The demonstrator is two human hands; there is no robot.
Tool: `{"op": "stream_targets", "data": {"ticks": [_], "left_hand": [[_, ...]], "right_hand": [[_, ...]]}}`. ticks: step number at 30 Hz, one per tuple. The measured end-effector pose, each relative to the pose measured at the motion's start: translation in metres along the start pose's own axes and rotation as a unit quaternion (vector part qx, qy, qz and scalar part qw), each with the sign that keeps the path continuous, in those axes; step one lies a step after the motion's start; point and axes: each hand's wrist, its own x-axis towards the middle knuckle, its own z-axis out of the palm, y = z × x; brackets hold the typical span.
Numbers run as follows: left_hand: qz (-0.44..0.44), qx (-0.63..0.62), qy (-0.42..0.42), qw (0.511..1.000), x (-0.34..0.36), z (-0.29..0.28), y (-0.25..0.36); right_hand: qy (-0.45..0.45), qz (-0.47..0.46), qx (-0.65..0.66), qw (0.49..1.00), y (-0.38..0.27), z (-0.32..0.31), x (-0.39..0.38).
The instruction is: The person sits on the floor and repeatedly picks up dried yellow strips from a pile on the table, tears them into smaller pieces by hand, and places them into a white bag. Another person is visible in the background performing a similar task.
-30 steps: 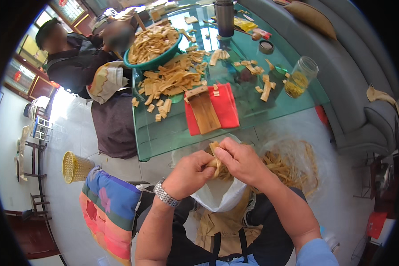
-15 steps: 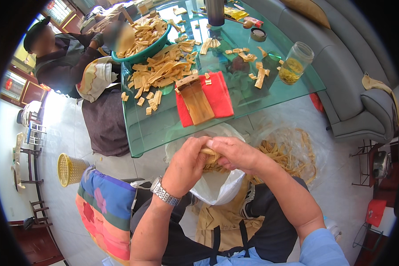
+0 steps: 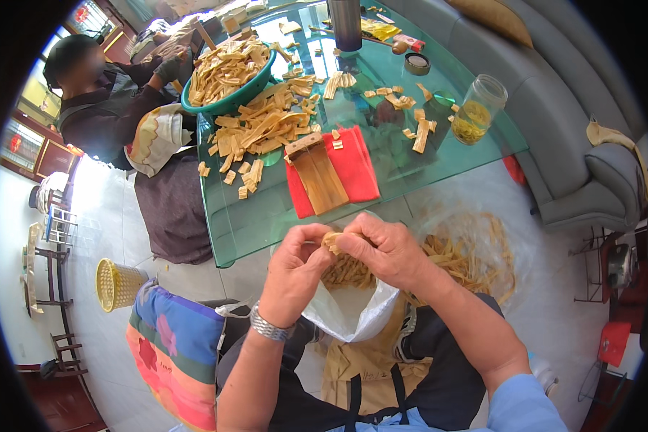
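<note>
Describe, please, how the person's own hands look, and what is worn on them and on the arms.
The left hand and the right hand wear no gloves. A silver metal-link wristwatch is worn on the left side; no watch shows on the right. A light blue sleeve shows on the right; none shows on the left.

Tan strip [image 3: 332, 243] held by left hand [image 3: 294, 272] and right hand [image 3: 387, 252] over white bag [image 3: 353, 315]; from strip, wooden board [image 3: 320, 177] seen at 12 o'clock, green bowl [image 3: 228, 107] at 11.

silver link-band watch [image 3: 271, 325]; light-blue sleeve [image 3: 524, 405]; plain black trousers [image 3: 446, 367]
</note>
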Motion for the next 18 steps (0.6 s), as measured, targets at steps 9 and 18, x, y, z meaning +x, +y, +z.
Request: {"op": "stream_targets", "data": {"ticks": [9,18], "left_hand": [[0.065,0.073,-0.035,0.995,-0.015,0.017,0.002],[0.029,0.037,0.085,0.995,-0.008,-0.005,0.0]], "right_hand": [[0.022,-0.006,-0.083,0.996,-0.003,0.006,-0.005],[-0.017,0.143,0.013,0.99,-0.01,-0.009,0.006]]}}
